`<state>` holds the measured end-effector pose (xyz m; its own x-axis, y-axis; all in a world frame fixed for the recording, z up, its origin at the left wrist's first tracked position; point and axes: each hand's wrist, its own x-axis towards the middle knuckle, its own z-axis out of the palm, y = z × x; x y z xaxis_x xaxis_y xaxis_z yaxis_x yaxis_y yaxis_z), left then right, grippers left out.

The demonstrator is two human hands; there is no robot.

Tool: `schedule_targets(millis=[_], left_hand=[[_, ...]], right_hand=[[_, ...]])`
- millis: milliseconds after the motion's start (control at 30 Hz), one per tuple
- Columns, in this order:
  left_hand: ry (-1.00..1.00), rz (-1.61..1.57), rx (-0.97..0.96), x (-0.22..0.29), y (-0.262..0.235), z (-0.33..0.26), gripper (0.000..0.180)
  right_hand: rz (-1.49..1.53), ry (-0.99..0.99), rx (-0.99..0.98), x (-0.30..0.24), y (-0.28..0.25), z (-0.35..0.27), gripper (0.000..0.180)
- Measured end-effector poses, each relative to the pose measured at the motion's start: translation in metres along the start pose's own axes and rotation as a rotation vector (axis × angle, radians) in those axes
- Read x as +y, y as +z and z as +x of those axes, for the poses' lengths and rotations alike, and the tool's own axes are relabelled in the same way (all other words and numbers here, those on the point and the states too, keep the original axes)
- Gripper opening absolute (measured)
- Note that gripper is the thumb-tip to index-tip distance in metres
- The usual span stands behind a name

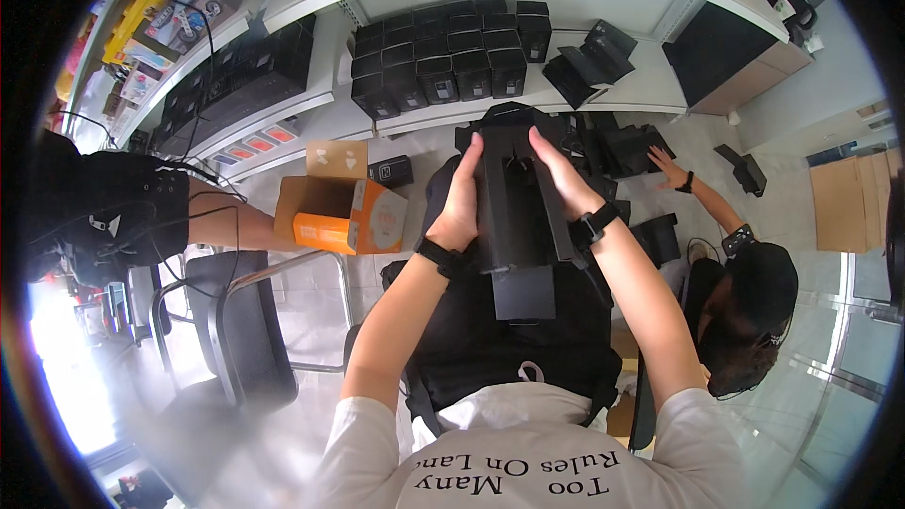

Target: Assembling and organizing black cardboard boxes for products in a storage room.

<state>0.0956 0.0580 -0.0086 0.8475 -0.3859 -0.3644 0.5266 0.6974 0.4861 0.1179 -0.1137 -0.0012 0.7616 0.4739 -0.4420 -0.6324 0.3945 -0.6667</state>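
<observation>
**Black box [490, 203], held upright between two hands**

Box interior: deep shadow, contents not readable. Most fingers hidden behind its sides. Person at left [113, 203] cut off by the rim; lower-left area blurred by glare.

Containers: orange carton [377, 217] has its flap raised, brown inner wall showing. Rows of black boxes [438, 61] stand on the white shelf [627, 94]; contents not visible.

Hands: left hand [462, 196] and right hand [568, 188] clasp opposite sides, thumbs up; box sits between them, lower flap [524, 293] hanging toward the wearer.
</observation>
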Motion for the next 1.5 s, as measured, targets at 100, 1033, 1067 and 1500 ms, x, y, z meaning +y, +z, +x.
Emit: schedule_targets(millis=[100,1033,1067,1500], left_hand=[[0.052,-0.011,0.131,0.003,0.006,-0.006,0.061],[0.153,0.714,0.046,-0.001,0.023,0.015,0.095],[0.142,0.816,-0.012,0.0,0.023,0.014,0.09],[0.357,0.841,0.062,-0.033,0.011,0.003,0.109]], right_hand=[[-0.546,-0.137,0.06,0.007,-0.006,0.015,0.078],[-0.262,-0.05,-0.126,0.001,0.003,-0.031,0.107],[-0.166,-0.042,-0.121,0.002,-0.004,-0.033,0.088],[-0.371,-0.062,0.254,0.002,-0.016,-0.049,0.046]])
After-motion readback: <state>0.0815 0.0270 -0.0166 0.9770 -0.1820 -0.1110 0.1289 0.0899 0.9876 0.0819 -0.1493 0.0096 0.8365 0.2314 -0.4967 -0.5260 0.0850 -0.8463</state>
